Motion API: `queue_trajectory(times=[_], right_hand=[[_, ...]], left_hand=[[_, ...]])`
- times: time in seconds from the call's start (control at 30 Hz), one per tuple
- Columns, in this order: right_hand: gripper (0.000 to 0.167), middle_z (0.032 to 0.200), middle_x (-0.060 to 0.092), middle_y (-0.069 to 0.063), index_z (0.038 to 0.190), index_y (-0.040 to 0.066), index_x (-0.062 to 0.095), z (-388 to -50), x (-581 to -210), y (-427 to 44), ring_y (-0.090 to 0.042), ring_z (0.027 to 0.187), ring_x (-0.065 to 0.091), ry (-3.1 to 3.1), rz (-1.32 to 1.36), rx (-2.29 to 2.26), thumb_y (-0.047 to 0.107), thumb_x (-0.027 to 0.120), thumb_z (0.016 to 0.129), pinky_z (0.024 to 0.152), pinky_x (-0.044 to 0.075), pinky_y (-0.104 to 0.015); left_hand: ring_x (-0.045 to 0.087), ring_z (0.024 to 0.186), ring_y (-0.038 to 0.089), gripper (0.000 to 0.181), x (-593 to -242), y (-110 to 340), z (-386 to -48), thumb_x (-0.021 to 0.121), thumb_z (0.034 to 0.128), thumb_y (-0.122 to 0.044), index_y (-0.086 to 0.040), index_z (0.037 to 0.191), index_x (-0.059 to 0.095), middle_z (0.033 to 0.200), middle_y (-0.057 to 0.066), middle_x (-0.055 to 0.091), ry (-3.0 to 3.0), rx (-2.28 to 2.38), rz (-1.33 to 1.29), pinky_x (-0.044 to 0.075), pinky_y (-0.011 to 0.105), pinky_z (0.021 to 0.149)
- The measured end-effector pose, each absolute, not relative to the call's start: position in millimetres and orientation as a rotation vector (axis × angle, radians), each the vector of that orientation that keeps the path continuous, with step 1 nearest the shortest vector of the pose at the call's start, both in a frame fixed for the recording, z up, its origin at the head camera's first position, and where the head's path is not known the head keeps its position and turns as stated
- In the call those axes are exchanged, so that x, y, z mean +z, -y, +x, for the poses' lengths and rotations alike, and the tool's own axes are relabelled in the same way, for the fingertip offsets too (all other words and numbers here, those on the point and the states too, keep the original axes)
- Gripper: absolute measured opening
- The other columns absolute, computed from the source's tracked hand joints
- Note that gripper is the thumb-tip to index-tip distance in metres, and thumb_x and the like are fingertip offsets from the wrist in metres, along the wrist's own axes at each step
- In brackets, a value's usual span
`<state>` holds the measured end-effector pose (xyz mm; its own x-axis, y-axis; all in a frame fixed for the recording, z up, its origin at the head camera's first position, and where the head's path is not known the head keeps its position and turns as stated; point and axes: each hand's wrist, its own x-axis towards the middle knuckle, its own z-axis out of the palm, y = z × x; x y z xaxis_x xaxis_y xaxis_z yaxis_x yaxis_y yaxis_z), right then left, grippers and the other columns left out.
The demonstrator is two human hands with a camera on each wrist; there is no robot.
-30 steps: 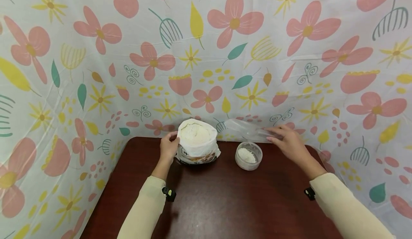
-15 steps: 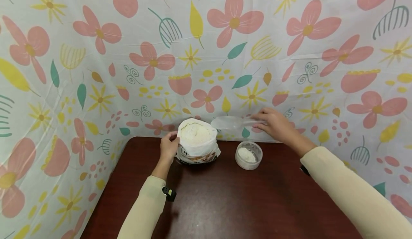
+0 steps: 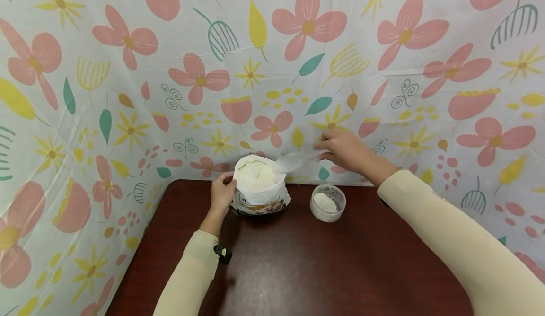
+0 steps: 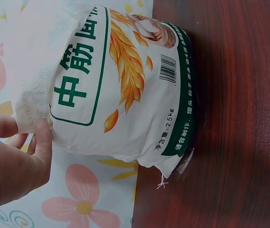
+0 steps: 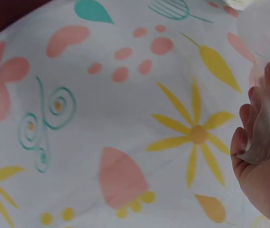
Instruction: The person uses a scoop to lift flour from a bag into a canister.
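A white bag of flour (image 3: 257, 194) stands at the table's back edge, its top folded open on pale flour (image 3: 257, 174). My left hand (image 3: 223, 192) pinches the left side of its rolled rim; the left wrist view shows the thumb on the rim of the printed bag (image 4: 139, 90). My right hand (image 3: 345, 149) grips a clear plastic scoop (image 3: 289, 162) by the handle. The scoop's tip is at the bag's right rim, tilted down toward the flour. In the right wrist view my fingers curl round the scoop handle (image 5: 264, 126).
Right of the bag, a clear round bowl (image 3: 328, 204) with some white flour in it sits on the dark red table (image 3: 289, 264). A flower-printed sheet (image 3: 272, 93) hangs close behind the table and along its left.
My right hand has moved left and up from beside the bowl, bringing the scoop over to the bag's opening. The left hand stays on the rim.
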<state>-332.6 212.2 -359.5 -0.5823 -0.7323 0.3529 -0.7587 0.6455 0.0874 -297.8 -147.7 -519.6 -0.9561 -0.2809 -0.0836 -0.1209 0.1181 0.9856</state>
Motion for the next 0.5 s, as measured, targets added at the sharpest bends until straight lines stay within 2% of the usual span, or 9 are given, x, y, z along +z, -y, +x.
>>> queue_trajectory(times=[0.13,0.23,0.3,0.37,0.47,0.5], right_hand=[[0.021,0.093,0.062,-0.006,0.103,0.016,0.08,-335,-348,-200,-0.029,0.089,0.059,2.508,1.225,-0.04,0.016,0.087,0.083,0.079,0.054,-0.04],[0.02,0.094,0.063,-0.004,0.103,0.019,0.08,-335,-341,-190,-0.027,0.092,0.06,2.538,1.229,-0.129,0.019,0.086,0.084,0.079,0.054,-0.04],[0.02,0.094,0.064,-0.003,0.103,0.02,0.08,-336,-339,-183,-0.026,0.093,0.06,2.554,1.225,-0.172,0.02,0.086,0.084,0.077,0.055,-0.039],[0.019,0.093,0.064,-0.003,0.101,0.02,0.08,-338,-337,-177,-0.026,0.092,0.061,2.551,1.234,-0.217,0.021,0.087,0.084,0.075,0.056,-0.038],[0.018,0.091,0.064,-0.003,0.1,0.019,0.08,-341,-335,-170,-0.026,0.089,0.059,2.55,1.256,-0.29,0.021,0.087,0.083,0.074,0.055,-0.037],[0.019,0.092,0.064,-0.004,0.101,0.019,0.08,-342,-334,-168,-0.026,0.089,0.059,2.553,1.259,-0.313,0.02,0.087,0.083,0.076,0.055,-0.037]], left_hand=[[0.067,0.08,0.018,0.032,-519,148,-298,0.059,0.1037,-0.009,-0.005,0.134,0.066,0.118,0.02,0.064,2.238,-1.98,0.404,0.059,0.055,0.093],[0.066,0.079,0.016,0.031,-520,149,-299,0.058,0.1038,-0.009,-0.005,0.133,0.066,0.119,0.021,0.064,2.231,-1.98,0.403,0.06,0.053,0.091],[0.066,0.077,0.015,0.031,-521,149,-298,0.058,0.1038,-0.008,-0.004,0.133,0.067,0.121,0.021,0.064,2.226,-1.983,0.396,0.062,0.042,0.085],[0.065,0.076,0.013,0.031,-521,149,-298,0.058,0.1038,-0.008,-0.004,0.133,0.067,0.122,0.021,0.064,2.226,-1.985,0.389,0.062,0.041,0.083],[0.065,0.078,0.014,0.031,-521,148,-298,0.057,0.104,-0.008,-0.003,0.133,0.066,0.124,0.021,0.063,2.222,-1.998,0.384,0.062,0.044,0.087],[0.066,0.08,0.015,0.031,-521,148,-298,0.057,0.1043,-0.008,-0.003,0.134,0.066,0.125,0.021,0.062,2.221,-2.005,0.381,0.061,0.049,0.091]])
